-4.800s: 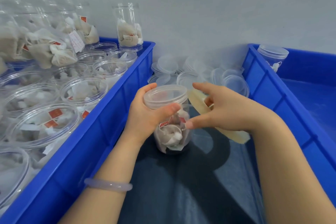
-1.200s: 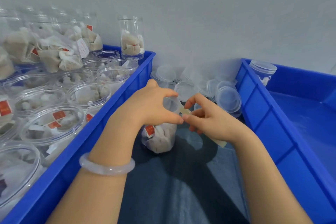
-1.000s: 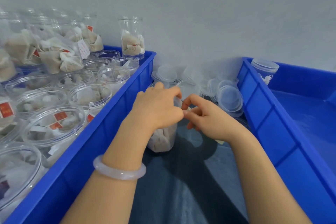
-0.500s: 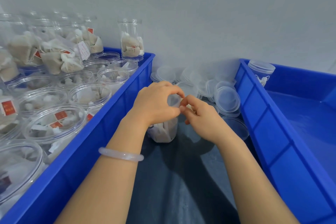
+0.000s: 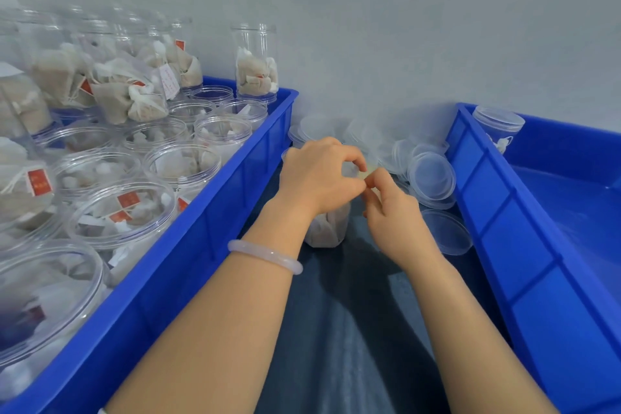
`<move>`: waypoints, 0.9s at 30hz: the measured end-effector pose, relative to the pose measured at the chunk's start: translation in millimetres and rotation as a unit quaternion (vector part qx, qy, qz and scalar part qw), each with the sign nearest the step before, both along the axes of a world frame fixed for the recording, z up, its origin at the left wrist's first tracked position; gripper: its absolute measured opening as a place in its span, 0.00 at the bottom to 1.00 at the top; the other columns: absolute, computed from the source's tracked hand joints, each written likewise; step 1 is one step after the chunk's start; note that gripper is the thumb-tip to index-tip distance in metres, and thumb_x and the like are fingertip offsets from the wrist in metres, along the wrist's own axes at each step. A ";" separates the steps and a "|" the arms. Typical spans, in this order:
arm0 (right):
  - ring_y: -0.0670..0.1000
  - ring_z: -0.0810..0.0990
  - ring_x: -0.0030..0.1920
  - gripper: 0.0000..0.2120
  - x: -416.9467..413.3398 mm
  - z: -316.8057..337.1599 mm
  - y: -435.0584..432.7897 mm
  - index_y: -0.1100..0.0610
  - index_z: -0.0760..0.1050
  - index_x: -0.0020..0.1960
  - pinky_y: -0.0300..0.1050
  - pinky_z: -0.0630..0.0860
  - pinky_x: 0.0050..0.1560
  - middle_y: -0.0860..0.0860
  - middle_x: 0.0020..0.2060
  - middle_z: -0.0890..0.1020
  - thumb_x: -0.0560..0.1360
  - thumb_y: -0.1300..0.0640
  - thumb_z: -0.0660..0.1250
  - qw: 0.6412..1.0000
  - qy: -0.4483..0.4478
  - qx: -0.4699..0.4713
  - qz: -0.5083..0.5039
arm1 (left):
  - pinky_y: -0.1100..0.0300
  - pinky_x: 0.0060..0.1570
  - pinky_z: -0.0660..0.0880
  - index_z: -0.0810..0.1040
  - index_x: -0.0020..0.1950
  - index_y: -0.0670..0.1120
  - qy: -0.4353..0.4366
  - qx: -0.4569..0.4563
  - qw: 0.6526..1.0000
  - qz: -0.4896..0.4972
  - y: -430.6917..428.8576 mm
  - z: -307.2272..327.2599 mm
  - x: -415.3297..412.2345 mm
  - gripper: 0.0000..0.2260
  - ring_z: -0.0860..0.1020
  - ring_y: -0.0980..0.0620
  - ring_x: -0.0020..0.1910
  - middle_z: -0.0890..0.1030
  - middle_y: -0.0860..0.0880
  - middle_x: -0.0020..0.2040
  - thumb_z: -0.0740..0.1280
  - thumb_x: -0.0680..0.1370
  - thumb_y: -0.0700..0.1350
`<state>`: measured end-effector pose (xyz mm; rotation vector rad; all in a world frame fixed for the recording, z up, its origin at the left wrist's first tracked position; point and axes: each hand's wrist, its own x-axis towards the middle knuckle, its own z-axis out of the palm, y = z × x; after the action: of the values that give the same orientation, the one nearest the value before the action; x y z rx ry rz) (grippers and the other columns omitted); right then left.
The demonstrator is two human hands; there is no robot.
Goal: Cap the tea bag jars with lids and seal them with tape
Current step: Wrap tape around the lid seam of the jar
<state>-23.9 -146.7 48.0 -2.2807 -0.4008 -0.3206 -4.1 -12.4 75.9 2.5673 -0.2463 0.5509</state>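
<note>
Two hands meet on a clear plastic tea bag jar (image 5: 327, 227) at centre.
The left hand (image 5: 319, 174) curls over its top; the right hand (image 5: 395, 211) pinches pale tape (image 5: 370, 167). The red tags (image 5: 39, 181) are unreadable. Round clear lids (image 5: 431, 174) heap at 1 o'clock. Glossy blue left crate (image 5: 215, 238) at 9, right crate (image 5: 497, 228) at 3; dark cloth (image 5: 353, 329), grey wall (image 5: 403, 26).

Blue bins (image 5: 208, 222), clear jars (image 5: 183, 163), red tags (image 5: 128, 200)
</note>
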 end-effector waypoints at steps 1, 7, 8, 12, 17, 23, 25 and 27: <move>0.56 0.72 0.38 0.05 -3.6 -1.2 2.4 0.51 0.65 0.46 0.52 0.69 0.38 0.51 0.35 0.74 0.80 0.59 0.56 1.000 -0.012 -0.009 -0.014 | 0.53 0.51 0.63 0.80 0.49 0.59 0.000 -0.004 1.000 0.003 -1.0 0.3 0.4 0.08 0.74 0.50 0.58 0.78 0.55 0.58 0.68 0.70 0.52; 0.58 0.70 0.37 0.02 -20.8 0.9 9.9 0.55 0.64 0.49 0.53 0.68 0.37 0.57 0.38 0.75 0.80 0.60 0.55 0.996 -0.010 -0.060 -0.058 | 0.51 0.53 0.67 0.80 0.47 0.60 0.026 -0.030 0.999 0.001 -0.9 4.8 0.1 0.09 0.74 0.49 0.57 0.78 0.54 0.57 0.69 0.68 0.50; 0.57 0.70 0.36 0.02 -22.4 2.0 10.4 0.55 0.63 0.48 0.53 0.68 0.37 0.56 0.37 0.74 0.80 0.60 0.55 0.996 -0.010 -0.068 -0.062 | 0.52 0.53 0.67 0.80 0.47 0.60 0.033 -0.028 0.999 0.001 -0.8 6.2 0.0 0.09 0.74 0.49 0.57 0.77 0.54 0.58 0.69 0.68 0.49; 0.60 0.73 0.36 0.04 -24.2 5.9 9.3 0.55 0.62 0.47 0.56 0.71 0.39 0.57 0.36 0.75 0.80 0.58 0.55 0.994 0.004 -0.081 -0.068 | 0.49 0.56 0.65 0.72 0.47 0.61 0.109 0.018 0.994 -0.011 -2.2 15.0 1.0 0.09 0.70 0.47 0.59 0.72 0.52 0.60 0.68 0.70 0.50; 0.61 0.75 0.40 0.04 -22.8 7.3 4.2 0.59 0.66 0.53 0.56 0.71 0.41 0.59 0.41 0.78 0.79 0.61 0.55 0.992 0.014 -0.113 -0.059 | 0.42 0.61 0.64 0.70 0.46 0.56 0.213 0.087 0.973 0.001 -11.4 30.5 6.6 0.08 0.67 0.43 0.58 0.70 0.50 0.52 0.66 0.72 0.45; 0.60 0.77 0.41 0.06 -19.8 8.4 8.4 0.60 0.65 0.55 0.55 0.73 0.39 0.59 0.42 0.79 0.78 0.64 0.54 0.984 0.004 -0.163 -0.073 | 0.49 0.51 0.61 0.73 0.38 0.53 0.173 0.015 0.984 0.027 -15.2 27.7 8.0 0.05 0.69 0.44 0.57 0.78 0.53 0.48 0.63 0.69 0.43; 0.61 0.76 0.39 0.06 -24.0 6.2 10.0 0.60 0.65 0.55 0.55 0.72 0.38 0.59 0.41 0.79 0.79 0.64 0.54 0.985 0.000 -0.156 -0.078 | 0.49 0.50 0.60 0.74 0.37 0.53 0.169 0.010 0.985 0.036 -16.0 27.7 7.9 0.05 0.70 0.45 0.57 0.78 0.53 0.47 0.64 0.68 0.42; 0.61 0.76 0.39 0.06 -27.2 7.3 10.9 0.60 0.66 0.55 0.57 0.73 0.40 0.59 0.40 0.79 0.79 0.64 0.53 0.985 0.000 -0.150 -0.084 | 0.50 0.49 0.60 0.74 0.38 0.52 0.166 0.011 0.985 0.039 -17.4 27.9 6.3 0.06 0.70 0.45 0.56 0.78 0.53 0.47 0.65 0.67 0.41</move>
<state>-51.1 -135.8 55.3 -2.6170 -0.2721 -0.3658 2.3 -29.8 103.8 2.6481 -0.0370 0.1413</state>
